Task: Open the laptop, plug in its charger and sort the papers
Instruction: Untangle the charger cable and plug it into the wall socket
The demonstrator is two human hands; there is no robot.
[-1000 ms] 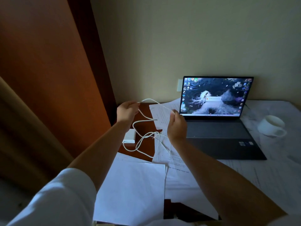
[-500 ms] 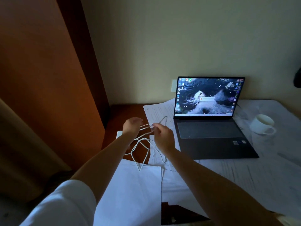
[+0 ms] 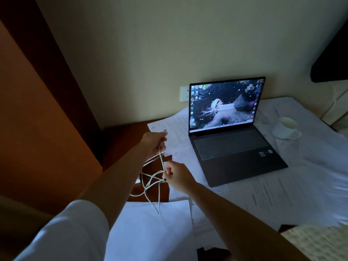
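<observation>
Both hands' fingers pinch the tangled charger cable (image 3: 152,180); left hand (image 3: 153,143) above, right hand (image 3: 176,175) below.

White cable (image 3: 150,183), white papers (image 3: 150,232), white cup (image 3: 285,128), dark grey laptop (image 3: 235,157), reddish-brown table (image 3: 124,136)

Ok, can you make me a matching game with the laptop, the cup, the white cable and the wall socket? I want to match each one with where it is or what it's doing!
Things:
1. laptop
2. cup
3. white cable
4. wall socket

Places or states:
A. held in both hands, in tangled loops
B. on the wall, just left of the screen
C. open, with its screen lit
D. on the papers, to the right of the laptop

Pairs: 1-C, 2-D, 3-A, 4-B. The left hand and right hand both grip the cable.
</observation>
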